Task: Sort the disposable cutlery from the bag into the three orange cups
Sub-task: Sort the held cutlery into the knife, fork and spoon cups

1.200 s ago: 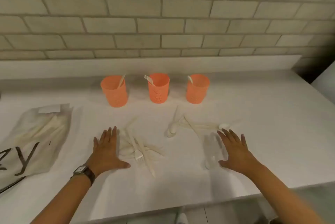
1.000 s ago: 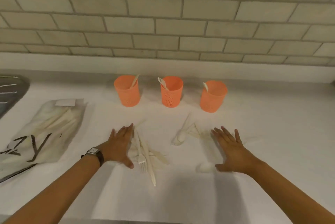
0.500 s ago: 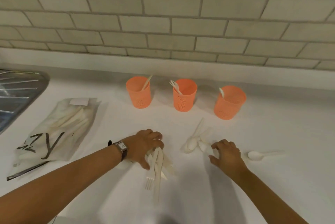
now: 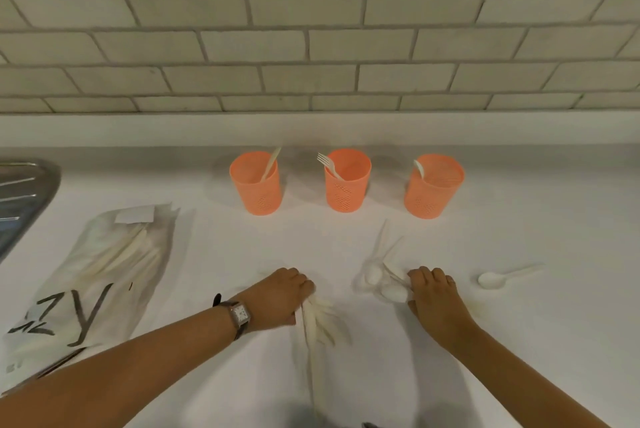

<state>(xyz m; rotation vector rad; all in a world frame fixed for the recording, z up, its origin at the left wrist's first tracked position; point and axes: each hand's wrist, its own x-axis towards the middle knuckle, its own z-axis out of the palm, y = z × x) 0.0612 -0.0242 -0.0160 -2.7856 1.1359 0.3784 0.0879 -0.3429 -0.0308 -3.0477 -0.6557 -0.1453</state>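
Left hand: the left hand (image 4: 277, 296), low and centre in the frame, has its fingers curled round a bundle of cutlery (image 4: 318, 323); the white pieces fan out below the fist onto the counter (image 4: 519, 341).
Right hand: the right hand (image 4: 434, 299), lower right of centre, has its fingers curled over a few spoons (image 4: 391, 292), whose bowls stick out on its left side.
Loose spoon: a single spoon (image 4: 491, 279) lies flat to the right of the right hand, apart from it.
Cups: three stand upright in a row at the middle of the frame; the left cup (image 4: 256, 190) holds one white piece I cannot identify, the middle cup (image 4: 347, 188) a fork (image 4: 327, 166), tines up, and the right cup (image 4: 433, 192) a spoon.
Bag: the bag (image 4: 93, 282) lies flat at lower left with pale cutlery showing inside.
Watch: a watch (image 4: 239, 315) sits on the left wrist.
Sink: a metal draining board (image 4: 20, 192) shows at the left edge.
Wall: pale tiles (image 4: 311, 29) fill the top.
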